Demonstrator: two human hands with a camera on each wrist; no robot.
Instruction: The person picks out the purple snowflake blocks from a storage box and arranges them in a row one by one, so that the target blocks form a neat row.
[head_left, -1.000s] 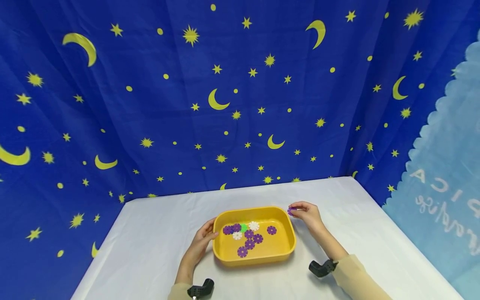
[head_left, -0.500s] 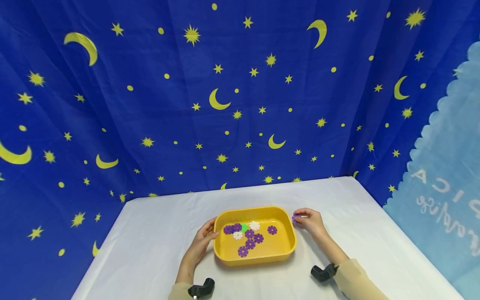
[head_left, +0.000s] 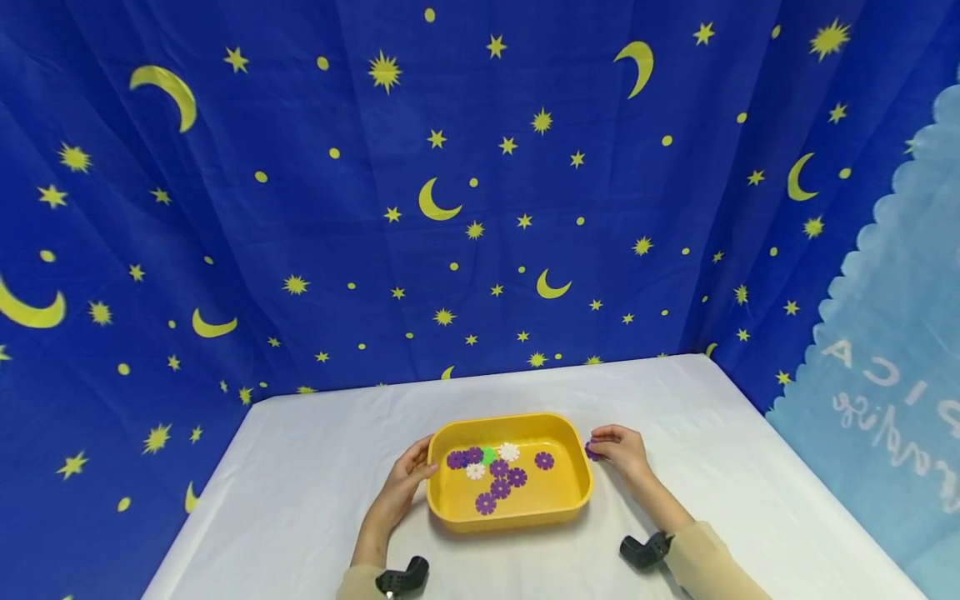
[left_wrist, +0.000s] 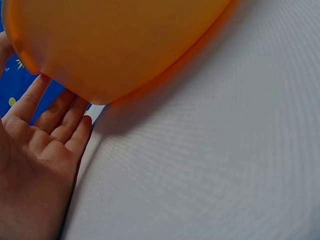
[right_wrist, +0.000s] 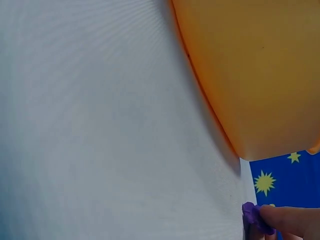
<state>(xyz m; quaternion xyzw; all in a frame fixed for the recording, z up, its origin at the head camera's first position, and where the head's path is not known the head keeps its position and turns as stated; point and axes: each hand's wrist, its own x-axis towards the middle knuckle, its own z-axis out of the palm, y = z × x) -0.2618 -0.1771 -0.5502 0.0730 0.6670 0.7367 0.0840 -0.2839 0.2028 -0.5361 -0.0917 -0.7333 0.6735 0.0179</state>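
Note:
A yellow plastic bin [head_left: 547, 504] stands on the white-covered table. My left hand [head_left: 402, 479] holds its left end, thumb over the rim and fingers along the outside wall; the left wrist view shows those fingers [left_wrist: 75, 112] against the wall. Off the bin's right end, my right hand [head_left: 624, 450] pinches a purple notched disc [head_left: 592, 450] between thumb and fingertips. In the right wrist view that disc [right_wrist: 256, 218] is partly hidden by the fingers. Inside the bin lie several purple discs [head_left: 485, 503], two white discs [head_left: 508, 452] and a green one [head_left: 488, 456].
White cloth [head_left: 330, 458] covers the table all around the bin. A blue curtain with yellow moons and stars [head_left: 480, 250] hangs behind and at the sides. At the far right hangs a light blue cloth with lettering [head_left: 892, 367].
My right hand has come down toward me along the bin's right end, a little to the right, with the purple disc in its fingers. The left hand and bin stay put.

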